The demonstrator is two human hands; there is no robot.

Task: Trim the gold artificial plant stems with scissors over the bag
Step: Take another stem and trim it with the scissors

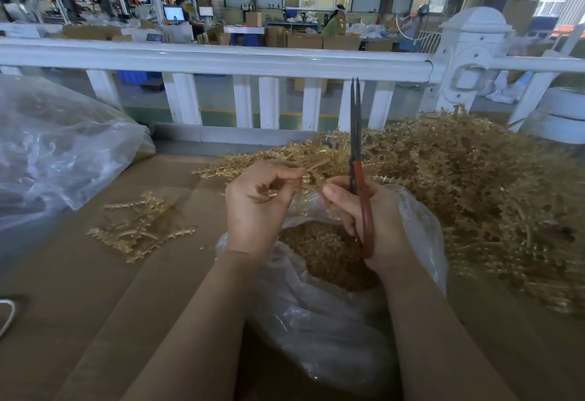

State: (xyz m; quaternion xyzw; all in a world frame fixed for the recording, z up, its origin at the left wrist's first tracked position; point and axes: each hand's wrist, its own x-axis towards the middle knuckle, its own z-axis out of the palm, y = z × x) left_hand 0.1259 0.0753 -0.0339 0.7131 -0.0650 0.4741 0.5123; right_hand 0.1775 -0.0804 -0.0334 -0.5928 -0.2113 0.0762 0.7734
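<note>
Gold stem [311,175] being pinched by left hand [256,207] over bag [332,321]; right hand [364,220] gripping scissors [359,166], blades nearly closed, pointing up just right of stem.

Gold stems [459,185]; red-handled scissors [364,204]; clear bag [332,321].

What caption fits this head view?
Left hand pinches a gold stem; right hand holds scissors above the bag.
</note>
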